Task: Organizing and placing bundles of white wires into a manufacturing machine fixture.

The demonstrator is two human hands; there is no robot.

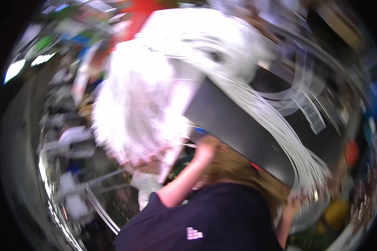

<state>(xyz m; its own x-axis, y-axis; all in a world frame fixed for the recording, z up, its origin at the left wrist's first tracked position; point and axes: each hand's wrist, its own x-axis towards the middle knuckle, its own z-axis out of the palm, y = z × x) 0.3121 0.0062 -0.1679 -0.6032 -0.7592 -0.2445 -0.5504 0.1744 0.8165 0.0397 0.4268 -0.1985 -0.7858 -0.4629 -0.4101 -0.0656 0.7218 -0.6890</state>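
Observation:
Much of the view is smeared by motion. My left hand (208, 144) reaches up to the near left edge of a dark grey flat board (238, 125); its fingers are too blurred to make out. Across the board runs a long bundle of thin white wires (276, 121), curving down to the right. Low at the right, my right hand (294, 205) is beside the loose ends of that bundle, and whether it grips them is unclear. A large mass of white wires (134, 104) hangs in front of me on the left, with pinkish tips at its lower end.
A brown surface (234, 167) shows between my body and the board. Blurred racks and pale objects (73, 192) stand to the left. Clear curved strips (297, 92) lie beyond the board. Something yellow (338, 213) is at the lower right, and something red (140, 16) at the top.

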